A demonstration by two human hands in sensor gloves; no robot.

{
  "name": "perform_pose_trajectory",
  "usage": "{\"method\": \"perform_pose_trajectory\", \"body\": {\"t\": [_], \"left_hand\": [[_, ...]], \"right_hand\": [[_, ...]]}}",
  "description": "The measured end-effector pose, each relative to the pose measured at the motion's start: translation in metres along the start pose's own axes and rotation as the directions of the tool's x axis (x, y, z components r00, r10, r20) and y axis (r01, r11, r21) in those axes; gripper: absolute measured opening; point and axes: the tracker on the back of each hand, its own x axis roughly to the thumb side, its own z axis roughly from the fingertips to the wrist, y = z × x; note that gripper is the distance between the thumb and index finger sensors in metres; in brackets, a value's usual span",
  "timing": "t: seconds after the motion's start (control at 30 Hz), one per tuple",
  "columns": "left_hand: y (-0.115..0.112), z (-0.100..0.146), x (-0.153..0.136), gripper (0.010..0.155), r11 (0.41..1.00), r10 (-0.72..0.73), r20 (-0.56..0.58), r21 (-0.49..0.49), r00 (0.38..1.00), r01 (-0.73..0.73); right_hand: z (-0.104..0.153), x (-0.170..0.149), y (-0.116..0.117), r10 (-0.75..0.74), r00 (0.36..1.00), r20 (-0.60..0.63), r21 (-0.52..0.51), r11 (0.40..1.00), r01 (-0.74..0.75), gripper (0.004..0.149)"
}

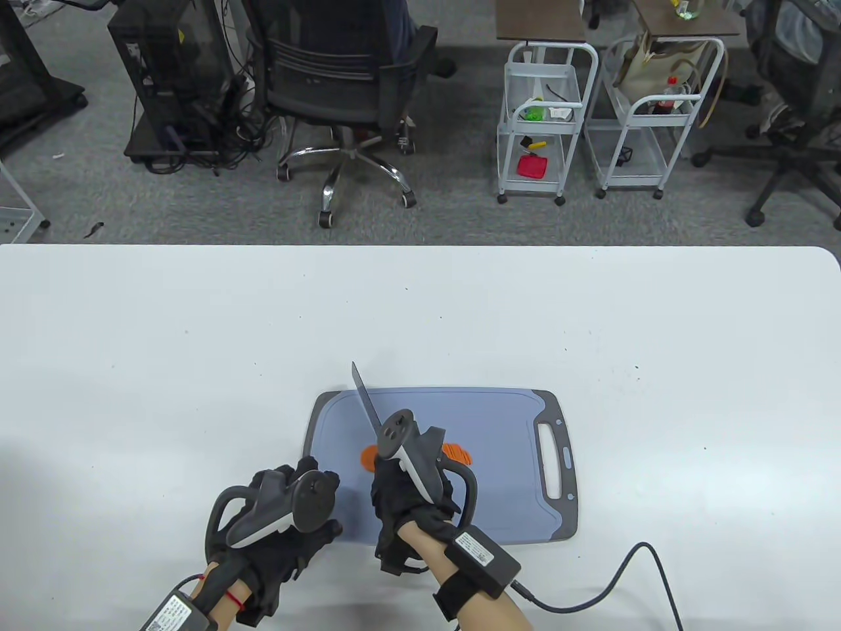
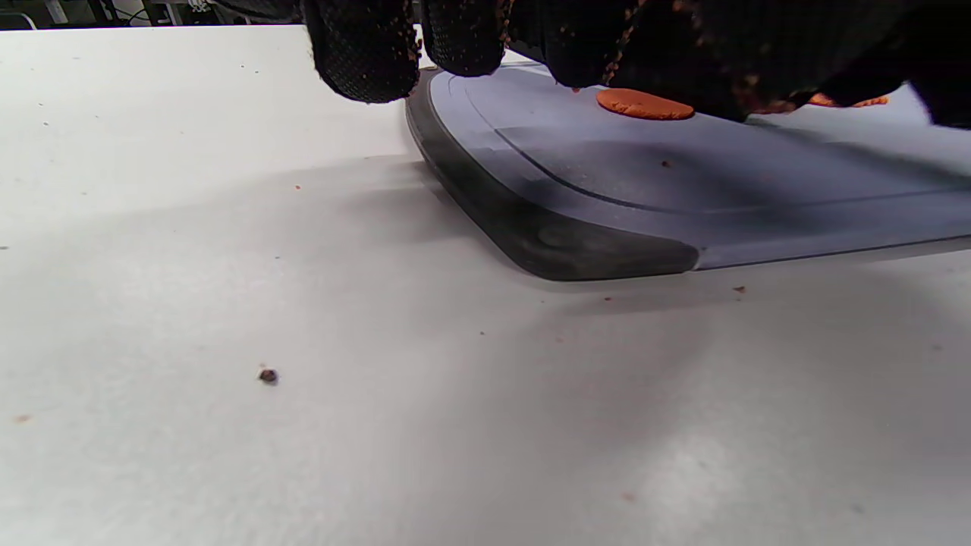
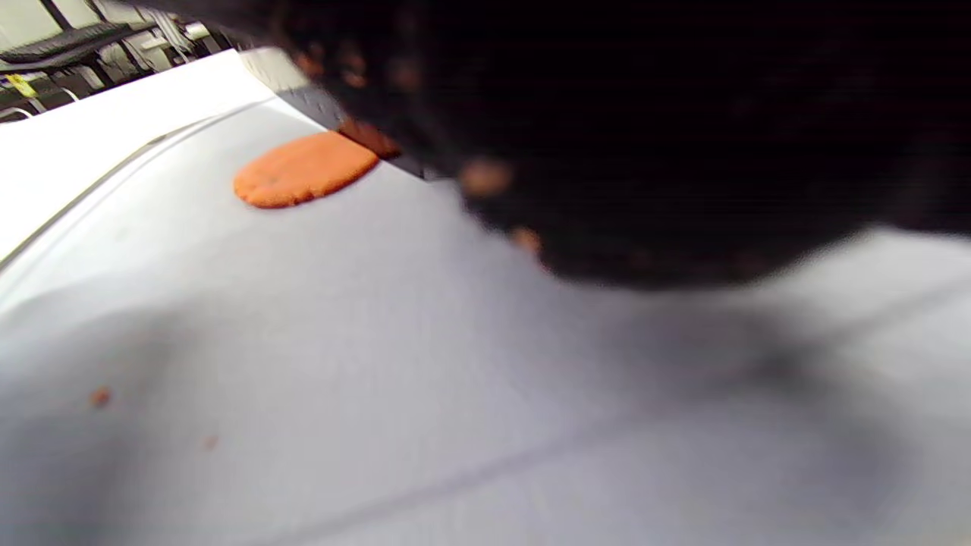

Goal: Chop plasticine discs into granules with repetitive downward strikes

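One blue-grey plastic cutting board (image 1: 460, 420) with dark grey ends and a handle slot lies on the white table (image 1: 197, 342); it serves as the landmark here. Two gloved hands work at its near left part. The right hand (image 1: 407, 490), in a black sensor glove, is closed around the handle of one knife (image 1: 365, 401), whose thin grey blade slants up and away over the board's left half, its tip past the far edge in the table view. The left hand (image 1: 289, 519) sits at the board's near left corner with its fingertips (image 2: 364, 57) on or just above the dark rim; whether the fingers are spread or curled cannot be told.

Orange plasticine shows in two places on the board. One flat, whole orange disc (image 3: 303, 168) lies left of the right hand, near the board's middle. One more orange patch (image 1: 458, 453) peeks out to the right of that hand; the tracker hides most of it, so its shape is unclear. A few orange crumbs (image 3: 99, 396) dot the board surface, and small specks (image 2: 268, 375) lie on the table beside the near left corner.
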Motion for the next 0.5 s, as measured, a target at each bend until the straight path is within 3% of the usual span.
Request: {"method": "perform_pose_trajectory", "body": {"t": [0.1, 0.2, 0.3, 0.5], "left_hand": [[-0.001, 0.000, 0.000, 0.077, 1.000, -0.002, 0.005, -0.007, 1.000, 0.002], [0.000, 0.000, -0.001, 0.077, 1.000, 0.006, 0.004, -0.010, 1.000, -0.006], [-0.001, -0.001, -0.001, 0.077, 1.000, 0.000, 0.002, -0.012, 1.000, 0.000], [-0.001, 0.000, 0.001, 0.077, 1.000, 0.004, 0.003, -0.012, 1.000, -0.004]], "right_hand": [[-0.001, 0.009, -0.003, 0.073, 0.997, 0.035, -0.050, 0.996, -0.071, 0.053], [0.009, 0.002, -0.007, -0.043, 0.998, 0.044, -0.011, 0.999, 0.044, 0.053], [0.016, 0.001, -0.006, -0.011, 0.999, 0.041, -0.020, 1.000, 0.012, 0.053], [0.005, 0.008, 0.004, 0.053, 0.998, 0.027, -0.038, 0.998, -0.052, 0.053]]}}
